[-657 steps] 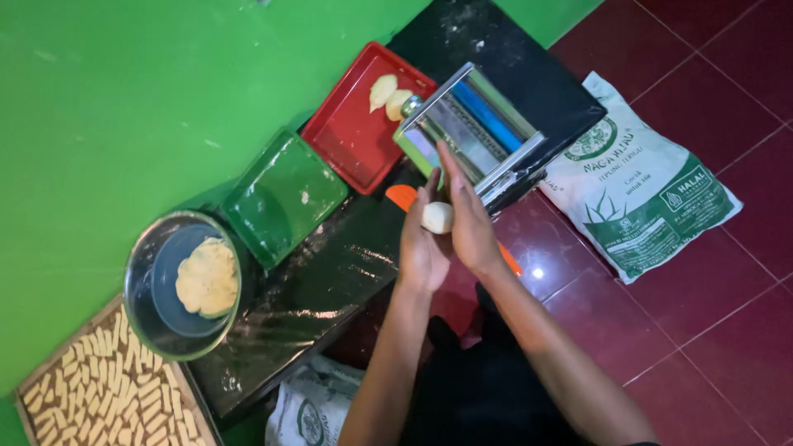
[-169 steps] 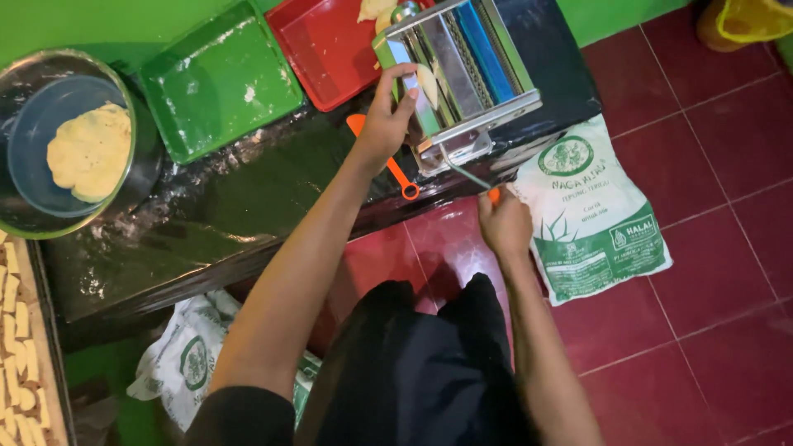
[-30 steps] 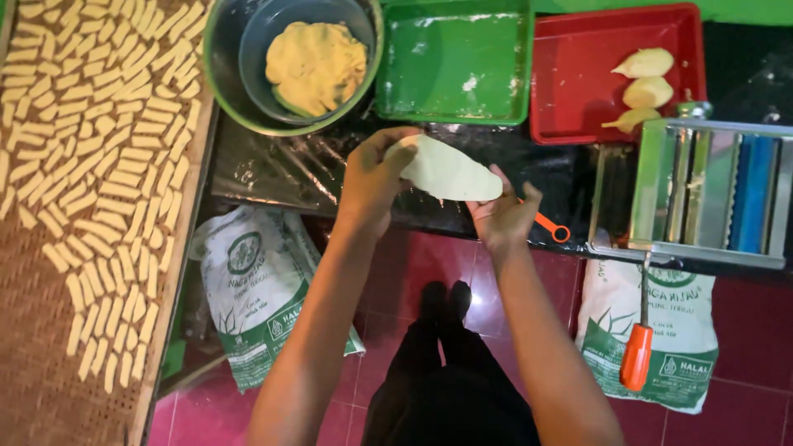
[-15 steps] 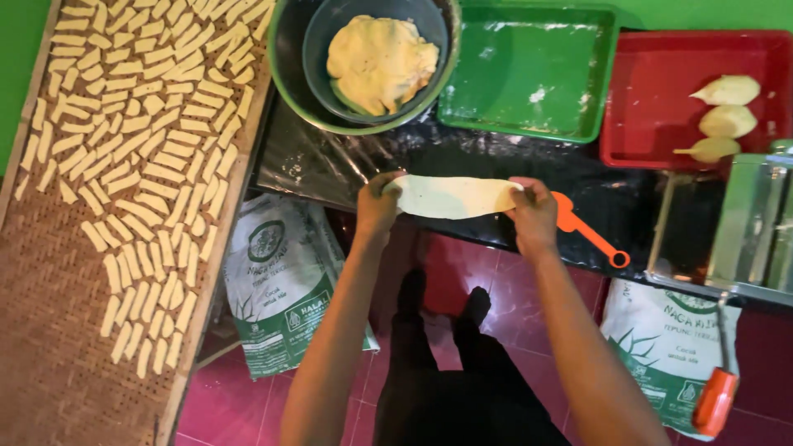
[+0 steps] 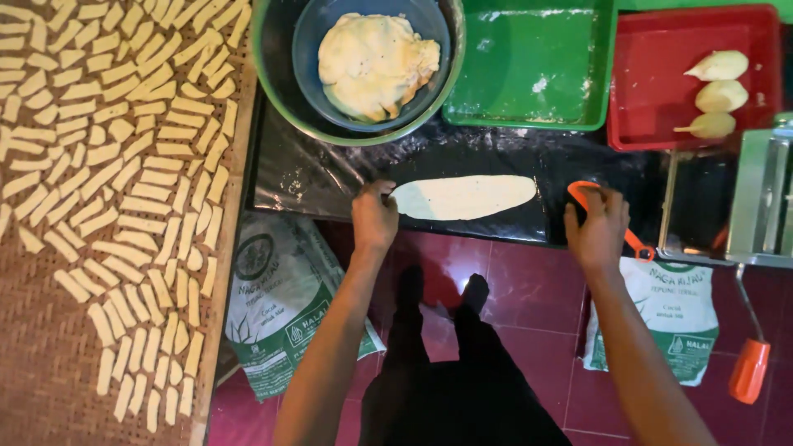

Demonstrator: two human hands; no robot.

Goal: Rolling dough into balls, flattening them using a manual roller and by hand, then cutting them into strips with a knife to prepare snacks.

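A long flat sheet of pale dough point(image 5: 464, 196) lies on the black plastic-covered tabletop point(image 5: 330, 177). My left hand point(image 5: 374, 219) pinches the sheet's left end. My right hand point(image 5: 596, 227) is off the dough and closes around an orange-handled tool point(image 5: 585, 194) at the sheet's right. A metal bowl point(image 5: 273, 74) at the top holds a blue bowl with a lump of dough point(image 5: 376, 62). The red tray point(image 5: 652, 91) holds three dough pieces point(image 5: 717, 92).
A woven mat point(image 5: 49, 347) at left carries several cut dough strips. An empty green tray point(image 5: 537, 74) sits between bowl and red tray. A metal pasta roller point(image 5: 764, 194) with an orange crank handle point(image 5: 750, 370) stands at right. Flour sacks point(image 5: 281, 306) lie on the red floor.
The dough sheet, held in both hands half a second ago, now lies flat on the table. My right hand let go of it and moved right onto the orange-handled tool.
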